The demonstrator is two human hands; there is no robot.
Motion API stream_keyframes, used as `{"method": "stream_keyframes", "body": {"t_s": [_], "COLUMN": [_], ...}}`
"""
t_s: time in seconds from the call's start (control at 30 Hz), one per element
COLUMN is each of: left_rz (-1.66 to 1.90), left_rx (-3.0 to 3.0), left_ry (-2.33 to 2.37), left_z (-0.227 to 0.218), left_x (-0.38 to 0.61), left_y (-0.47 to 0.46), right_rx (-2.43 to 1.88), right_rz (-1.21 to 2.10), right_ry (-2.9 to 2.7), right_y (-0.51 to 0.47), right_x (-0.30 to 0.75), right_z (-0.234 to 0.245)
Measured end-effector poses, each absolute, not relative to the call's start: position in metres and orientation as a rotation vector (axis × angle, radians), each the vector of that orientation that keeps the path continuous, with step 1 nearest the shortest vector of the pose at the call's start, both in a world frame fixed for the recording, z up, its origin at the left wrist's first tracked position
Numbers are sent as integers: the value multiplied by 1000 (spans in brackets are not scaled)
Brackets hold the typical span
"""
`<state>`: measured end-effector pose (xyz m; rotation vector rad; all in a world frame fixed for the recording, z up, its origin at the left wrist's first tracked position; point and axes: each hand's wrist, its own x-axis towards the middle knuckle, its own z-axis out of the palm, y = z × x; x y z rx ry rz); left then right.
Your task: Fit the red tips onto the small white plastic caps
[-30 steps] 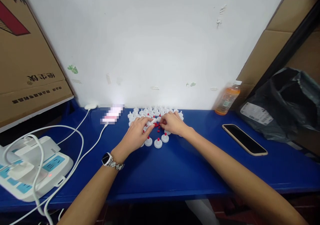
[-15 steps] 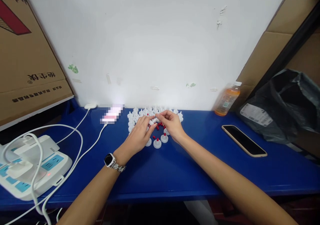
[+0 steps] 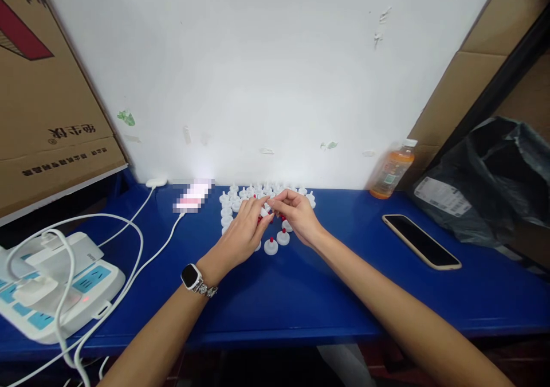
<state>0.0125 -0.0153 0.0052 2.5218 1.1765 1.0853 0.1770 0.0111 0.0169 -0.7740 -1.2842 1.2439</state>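
Over the far white caps (image 3: 232,202) on the table (image 3: 301,295), the left hand (image 3: 243,235) pinches one cap (image 3: 263,211) steady so the right hand (image 3: 298,215), grip closed, meets its tip.

bright even light, soft shadows, edges bent wide-angle.

— Hands?
— Two: left hand (image 3: 239,235), right hand (image 3: 297,215), both left of the bottle (image 3: 392,172).
— Bottles?
— One. One phone (image 3: 421,242) just in front of it, one bag (image 3: 494,175) to its right, one power strip (image 3: 64,284) far to its left.
— Caps (image 3: 234,202)?
— Many, too crowded to count; two red-tipped caps (image 3: 271,245) stand clear.
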Motion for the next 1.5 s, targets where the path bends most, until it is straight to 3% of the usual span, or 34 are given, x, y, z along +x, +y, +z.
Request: {"method": "stream_keyframes", "body": {"t_s": [0.2, 0.5, 0.67, 0.93, 1.1, 1.23, 1.5], "left_rz": [1061, 1036, 1019, 988, 1002, 1004, 996], "left_rx": [2513, 2479, 2486, 2491, 2512, 2534, 2554], "left_ry": [1219, 1325, 1338, 1326, 1314, 1251, 1180], "left_z": [1, 0, 1, 3, 3, 3, 8], "left_x": [8, -11, -9, -10, -1, 8, 15], "left_y": [-9, 3, 0, -2, -7, -14, -18], "right_rx": [-829, -1251, -1285, -1231, -999, -846, -751], "right_rz": [1187, 352, 168, 313, 963, 1281, 1294], "right_ry": [-1346, -2268, -2562, -2499, -1785, -1507, -1480], "right_y": [20, 27, 34, 40, 29, 19, 13], "right_x": [184, 202, 185, 187, 199, 200, 194], "right_z": [13, 13, 17, 18, 24, 21, 22]}}
